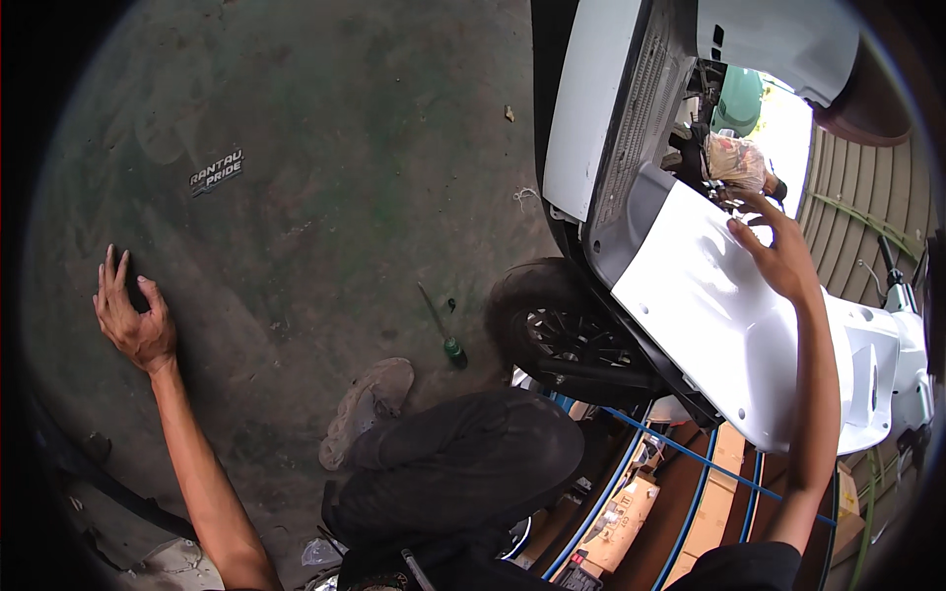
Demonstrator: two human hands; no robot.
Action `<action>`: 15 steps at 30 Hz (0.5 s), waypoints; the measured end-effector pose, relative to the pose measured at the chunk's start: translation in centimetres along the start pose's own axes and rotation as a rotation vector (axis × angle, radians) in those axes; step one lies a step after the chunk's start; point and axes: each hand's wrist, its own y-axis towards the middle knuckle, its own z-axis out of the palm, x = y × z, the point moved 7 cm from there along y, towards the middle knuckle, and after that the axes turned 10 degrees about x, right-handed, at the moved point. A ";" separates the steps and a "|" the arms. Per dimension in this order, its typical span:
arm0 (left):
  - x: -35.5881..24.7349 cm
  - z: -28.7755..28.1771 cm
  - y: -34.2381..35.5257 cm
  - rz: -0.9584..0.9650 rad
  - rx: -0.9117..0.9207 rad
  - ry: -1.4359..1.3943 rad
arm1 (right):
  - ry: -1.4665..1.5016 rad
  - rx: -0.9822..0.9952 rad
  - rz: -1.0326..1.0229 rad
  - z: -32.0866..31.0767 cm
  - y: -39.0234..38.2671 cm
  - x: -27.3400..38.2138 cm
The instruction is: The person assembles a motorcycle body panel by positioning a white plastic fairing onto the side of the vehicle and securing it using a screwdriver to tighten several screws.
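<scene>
White, glossy plastic is shown by the broad panel (680, 295) of the scooter (589, 118), which is placed at the right of the view. The panel's upper part is overlapped by the right hand (783, 254), its fingers bent and its thumb parted from them, with nothing seen gripped; whether the panel is touched cannot be told. Through the scooter's opening, a clear bag (737, 163) with brownish contents is seen just beyond those fingers. At the scooter's left side, a black wheel (512, 315) is partly covered by bodywork. Left of the scooter, a green-handled screwdriver (453, 348) is laid on the dark floor (345, 148), a small black piece (451, 304) beside it. Well left of the scooter, the left hand (138, 320) is spread wide, palm down, nothing seen in it; contact with the floor cannot be told.
</scene>
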 end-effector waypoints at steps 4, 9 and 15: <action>-0.5 0.0 0.5 0.032 0.018 -0.023 | -0.084 -0.378 0.039 -2.7 -10.1 -3.9; 1.6 1.2 -0.3 0.048 0.064 -0.045 | -0.770 -0.803 0.346 -2.0 -27.6 -5.2; 4.2 2.2 -1.5 -0.005 0.116 -0.023 | -0.426 -1.255 0.569 1.3 -35.5 -11.5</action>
